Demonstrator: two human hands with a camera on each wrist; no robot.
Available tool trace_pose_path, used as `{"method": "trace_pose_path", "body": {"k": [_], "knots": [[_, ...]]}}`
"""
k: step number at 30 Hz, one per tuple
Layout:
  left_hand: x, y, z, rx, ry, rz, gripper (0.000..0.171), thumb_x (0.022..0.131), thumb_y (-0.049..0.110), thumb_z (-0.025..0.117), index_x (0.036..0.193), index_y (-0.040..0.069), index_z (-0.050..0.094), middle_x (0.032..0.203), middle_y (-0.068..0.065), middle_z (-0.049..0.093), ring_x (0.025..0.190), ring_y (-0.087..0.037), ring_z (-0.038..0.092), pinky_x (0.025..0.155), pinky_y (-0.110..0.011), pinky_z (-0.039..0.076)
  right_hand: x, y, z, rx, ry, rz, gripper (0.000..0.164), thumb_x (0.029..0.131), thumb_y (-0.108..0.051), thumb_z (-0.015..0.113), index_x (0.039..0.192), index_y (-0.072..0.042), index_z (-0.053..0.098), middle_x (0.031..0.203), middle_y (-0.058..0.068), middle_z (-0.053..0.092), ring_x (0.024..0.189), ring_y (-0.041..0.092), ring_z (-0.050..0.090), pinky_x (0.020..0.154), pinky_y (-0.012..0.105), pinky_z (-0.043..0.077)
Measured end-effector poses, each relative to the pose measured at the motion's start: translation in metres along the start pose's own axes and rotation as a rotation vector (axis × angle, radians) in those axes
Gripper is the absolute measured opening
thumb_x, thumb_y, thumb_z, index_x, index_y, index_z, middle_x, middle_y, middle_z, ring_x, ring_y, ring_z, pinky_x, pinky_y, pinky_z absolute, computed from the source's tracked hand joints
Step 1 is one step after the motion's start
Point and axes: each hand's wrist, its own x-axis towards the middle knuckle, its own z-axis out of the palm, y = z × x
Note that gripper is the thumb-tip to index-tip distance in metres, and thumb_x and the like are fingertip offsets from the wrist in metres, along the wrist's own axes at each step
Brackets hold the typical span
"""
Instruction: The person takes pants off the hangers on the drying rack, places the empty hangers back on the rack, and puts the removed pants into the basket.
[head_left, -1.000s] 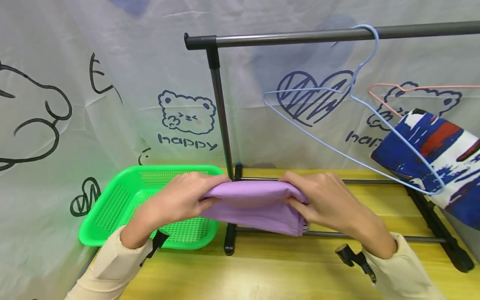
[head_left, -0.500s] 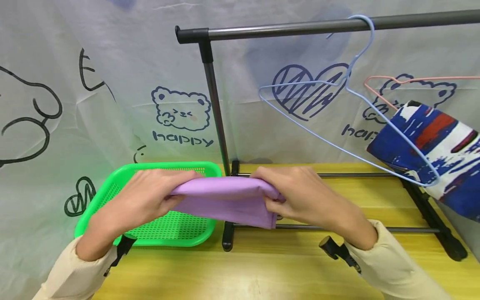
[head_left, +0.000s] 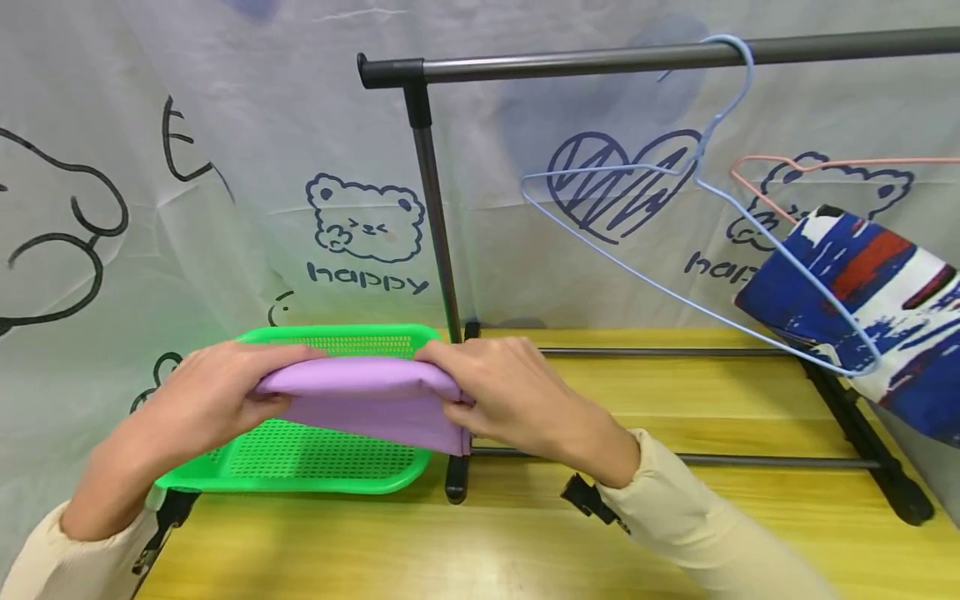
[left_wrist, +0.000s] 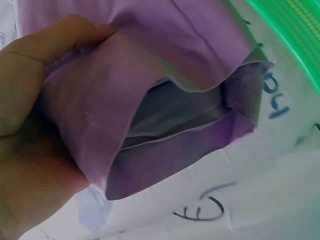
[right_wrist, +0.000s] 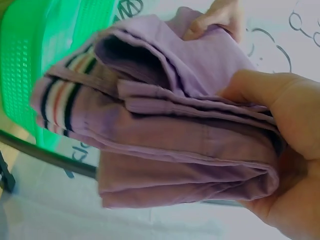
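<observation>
A folded purple garment [head_left: 367,408] is held up in front of and partly over the green basket [head_left: 322,483]. My left hand [head_left: 195,408] grips its left end, thumb on the near side. The right end is pinched between thumb and fingers of my right hand [head_left: 517,400]. In the left wrist view an open fabric edge of the garment [left_wrist: 175,140] gapes beyond the left thumb. The right wrist view shows stacked layers of the garment [right_wrist: 190,140] and a striped band [right_wrist: 60,105] in dark, white and red.
A dark metal rack [head_left: 435,208] stands on the yellow wood-grain table [head_left: 480,550]. From its bar hangs a bare blue hanger [head_left: 645,275]. A pink hanger [head_left: 847,162] and a blue, white and red patterned cloth [head_left: 862,308] are at the right. Behind is a printed curtain [head_left: 510,250].
Both hands have carried the folded purple garment leftward, from in front of the rack's post to in front of the basket. Both grips have stayed on it. The camera view shifted slightly.
</observation>
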Motion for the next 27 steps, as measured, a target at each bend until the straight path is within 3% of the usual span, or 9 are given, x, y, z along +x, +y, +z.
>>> {"method": "trace_pose_path", "body": {"k": [6, 11, 16, 22, 27], "knots": [[-0.015, -0.015, 0.003, 0.062, 0.137, 0.001, 0.065, 0.068, 0.004, 0.092, 0.122, 0.035, 0.073, 0.099, 0.007, 0.075, 0.077, -0.016, 0.069, 0.056, -0.039, 0.049, 0.015, -0.005, 0.017, -0.005, 0.03, -0.018, 0.039, 0.086, -0.011, 0.08, 0.123, -0.013, 0.068, 0.101, 0.0, 0.074, 0.079, 0.012, 0.067, 0.059, 0.027, 0.052], [-0.029, -0.027, 0.008, 0.106, 0.236, -0.06, 0.064, 0.063, 0.003, 0.093, 0.12, 0.025, 0.076, 0.099, -0.006, 0.077, 0.077, -0.032, 0.072, 0.052, -0.051, 0.049, 0.033, -0.006, 0.027, 0.0, -0.008, -0.034, 0.041, 0.089, -0.011, 0.077, 0.129, -0.013, 0.068, 0.116, -0.001, 0.074, 0.089, 0.014, 0.071, 0.064, 0.025, 0.054], [-0.036, -0.043, 0.012, 0.136, 0.301, -0.087, 0.064, 0.06, -0.005, 0.092, 0.118, 0.017, 0.076, 0.104, -0.012, 0.077, 0.075, -0.046, 0.071, 0.053, -0.061, 0.05, 0.052, -0.005, 0.042, -0.067, -0.023, -0.061, 0.044, 0.09, -0.01, 0.073, 0.133, -0.013, 0.067, 0.124, 0.0, 0.073, 0.09, 0.015, 0.072, 0.059, 0.023, 0.052], [-0.037, -0.068, 0.027, 0.12, 0.276, -0.069, 0.066, 0.063, -0.011, 0.09, 0.122, 0.011, 0.073, 0.109, -0.017, 0.075, 0.086, -0.051, 0.07, 0.07, -0.066, 0.053, 0.068, 0.007, 0.062, -0.071, -0.053, -0.056, 0.043, 0.092, -0.007, 0.071, 0.135, -0.012, 0.067, 0.122, 0.001, 0.074, 0.086, 0.015, 0.071, 0.063, 0.02, 0.052], [-0.04, -0.088, 0.042, 0.154, 0.223, -0.103, 0.066, 0.068, -0.004, 0.089, 0.129, 0.012, 0.07, 0.11, -0.02, 0.074, 0.078, -0.052, 0.069, 0.064, -0.065, 0.052, 0.078, 0.015, 0.084, -0.142, -0.048, -0.089, 0.035, 0.097, -0.01, 0.068, 0.131, -0.014, 0.068, 0.125, 0.001, 0.073, 0.089, 0.017, 0.074, 0.066, 0.023, 0.057]]}}
